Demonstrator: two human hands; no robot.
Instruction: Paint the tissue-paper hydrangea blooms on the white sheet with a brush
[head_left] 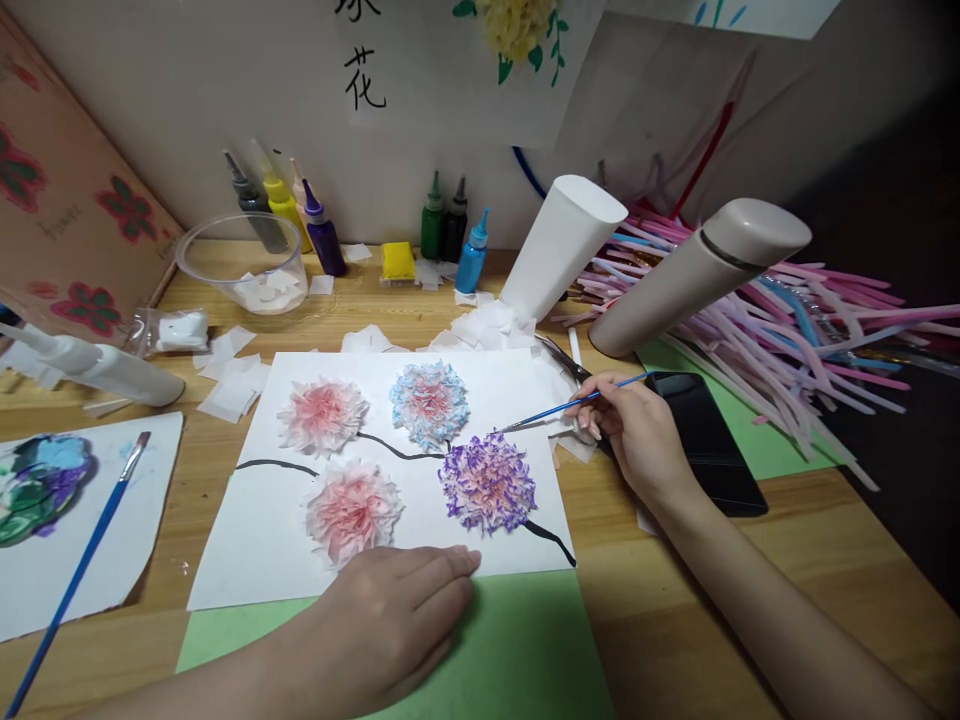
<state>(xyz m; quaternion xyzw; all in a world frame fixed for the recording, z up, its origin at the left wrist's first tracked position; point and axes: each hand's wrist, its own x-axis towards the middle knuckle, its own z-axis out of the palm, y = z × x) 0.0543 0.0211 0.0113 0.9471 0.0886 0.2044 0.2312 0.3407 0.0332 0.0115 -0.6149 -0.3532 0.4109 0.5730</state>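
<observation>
In my right hand (630,430) is a thin blue paintbrush (559,409), pinched between the fingers. Its tip is just above the purple-edged tissue-paper flower (489,484); I cannot tell whether they touch. My left hand (409,610) lies flat along the bottom edge of the white paper (247,540), fingers stretched out. Three more tissue flowers sit on that sheet: a blue-edged one (430,403), a pink one (322,415) at upper left, and another pink one (352,512) beside my left hand. Black painted stem lines run between them.
A paint-smeared sheet (150,500) with a second brush (82,565) lies left. Behind are a clear bowl (191,265), paint bottles (324,240) and paper scraps. A white container (559,250), grey flask (675,285), pipe cleaners (817,350), scissors (562,360) and phone (705,440) are right.
</observation>
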